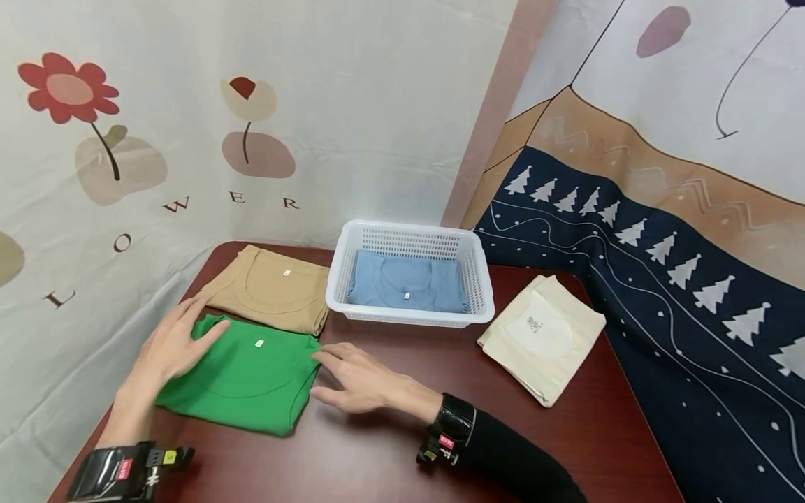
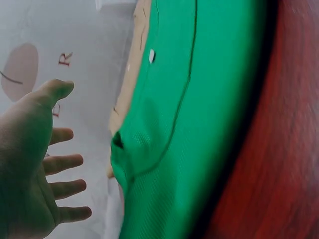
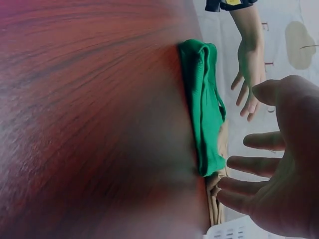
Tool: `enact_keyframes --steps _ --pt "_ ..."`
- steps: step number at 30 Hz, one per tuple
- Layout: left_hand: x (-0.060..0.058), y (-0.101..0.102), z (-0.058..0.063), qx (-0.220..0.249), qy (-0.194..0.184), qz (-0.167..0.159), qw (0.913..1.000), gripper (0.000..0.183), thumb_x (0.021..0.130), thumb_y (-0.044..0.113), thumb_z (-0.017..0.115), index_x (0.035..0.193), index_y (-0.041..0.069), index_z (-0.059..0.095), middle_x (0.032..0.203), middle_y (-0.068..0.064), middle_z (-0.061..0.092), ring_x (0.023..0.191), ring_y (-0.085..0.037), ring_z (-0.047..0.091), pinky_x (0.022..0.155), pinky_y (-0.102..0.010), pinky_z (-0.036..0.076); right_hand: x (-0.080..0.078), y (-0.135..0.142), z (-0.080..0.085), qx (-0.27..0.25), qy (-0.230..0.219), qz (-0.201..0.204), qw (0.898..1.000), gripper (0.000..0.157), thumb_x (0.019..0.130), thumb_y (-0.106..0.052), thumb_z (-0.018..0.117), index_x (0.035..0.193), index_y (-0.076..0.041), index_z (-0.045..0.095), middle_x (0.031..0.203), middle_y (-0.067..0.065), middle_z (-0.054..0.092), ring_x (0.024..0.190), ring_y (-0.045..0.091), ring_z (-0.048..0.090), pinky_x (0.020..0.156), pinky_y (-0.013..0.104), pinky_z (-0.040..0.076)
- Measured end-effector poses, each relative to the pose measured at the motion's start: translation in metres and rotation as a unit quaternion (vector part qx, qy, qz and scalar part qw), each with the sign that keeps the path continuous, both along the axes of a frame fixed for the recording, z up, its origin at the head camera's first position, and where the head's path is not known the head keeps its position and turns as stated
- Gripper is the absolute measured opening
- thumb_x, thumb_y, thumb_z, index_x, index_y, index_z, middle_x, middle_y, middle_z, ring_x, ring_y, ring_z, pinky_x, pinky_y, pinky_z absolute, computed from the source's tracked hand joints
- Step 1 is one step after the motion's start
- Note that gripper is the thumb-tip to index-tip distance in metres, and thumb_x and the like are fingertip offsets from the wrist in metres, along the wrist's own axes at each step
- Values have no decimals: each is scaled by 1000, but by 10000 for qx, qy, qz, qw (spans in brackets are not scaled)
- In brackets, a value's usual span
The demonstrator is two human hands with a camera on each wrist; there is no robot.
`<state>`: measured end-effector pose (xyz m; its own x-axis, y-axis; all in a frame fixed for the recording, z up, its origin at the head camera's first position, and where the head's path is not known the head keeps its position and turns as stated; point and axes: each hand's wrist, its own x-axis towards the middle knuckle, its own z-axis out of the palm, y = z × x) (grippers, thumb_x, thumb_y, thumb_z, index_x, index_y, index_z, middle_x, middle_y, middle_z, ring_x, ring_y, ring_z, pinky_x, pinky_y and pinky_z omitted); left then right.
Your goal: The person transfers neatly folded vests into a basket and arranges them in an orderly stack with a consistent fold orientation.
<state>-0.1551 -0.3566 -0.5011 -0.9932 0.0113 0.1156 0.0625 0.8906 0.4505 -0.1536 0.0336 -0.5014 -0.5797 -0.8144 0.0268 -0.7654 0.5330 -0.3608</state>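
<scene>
A folded green T-shirt (image 1: pixel 251 377) lies at the left front of the table, its small white neck label facing up. My left hand (image 1: pixel 176 342) is at the shirt's left edge, fingers spread and straight; in the left wrist view the palm (image 2: pixel 25 174) holds nothing. At the shirt's right edge is my right hand (image 1: pixel 361 377), fingers loosely extended, with the fingertips right by the cloth. In the right wrist view that hand (image 3: pixel 284 174) is empty too, and the folded green shirt (image 3: pixel 202 109) shows edge-on beyond it.
Behind the green shirt lies a folded tan T-shirt (image 1: pixel 270 290). A white plastic basket (image 1: pixel 409 318) at the back middle holds a folded blue T-shirt (image 1: pixel 405 279). On the right lies a folded cream T-shirt (image 1: pixel 544 339). Printed curtains (image 1: pixel 377 140) hang behind the dark red table (image 1: pixel 377 461).
</scene>
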Motion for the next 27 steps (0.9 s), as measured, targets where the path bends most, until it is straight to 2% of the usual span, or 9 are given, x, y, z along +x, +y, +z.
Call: enact_keyframes --steps 8,16,19,27 --pt "2 -16 -7 -47 -372 135 9992 88 114 58 58 174 -1 33 169 -43 37 150 -70 38 111 -87 38 -5 -15 -8 1 -260 -247 9994 68 115 -47 58 168 -6 49 174 18 52 164 32 49 138 43 39" --pt "1 -26 -7 -164 -1122 247 9932 96 116 66 45 172 -10 27 168 -50 30 148 -75 34 110 -91 37 -12 -27 -11 -346 -684 -790 9939 65 112 -40 62 163 -1 53 167 17 60 159 29 56 133 34 45" --pt "-1 -26 -7 -212 -1188 225 9924 96 116 65 46 168 -14 32 166 -51 33 148 -74 36 112 -89 38 -15 -29 -10 -493 -935 -988 9895 64 111 -38 65 162 0 54 165 18 63 157 29 59 132 35 47" --pt "-5 -24 -14 -404 -1028 138 9938 85 116 53 55 158 -21 45 155 -51 49 138 -74 48 106 -84 46 -23 -34 -14 -704 -1087 -1167 9847 57 107 -33 71 152 0 63 148 15 75 141 26 71 120 31 57"
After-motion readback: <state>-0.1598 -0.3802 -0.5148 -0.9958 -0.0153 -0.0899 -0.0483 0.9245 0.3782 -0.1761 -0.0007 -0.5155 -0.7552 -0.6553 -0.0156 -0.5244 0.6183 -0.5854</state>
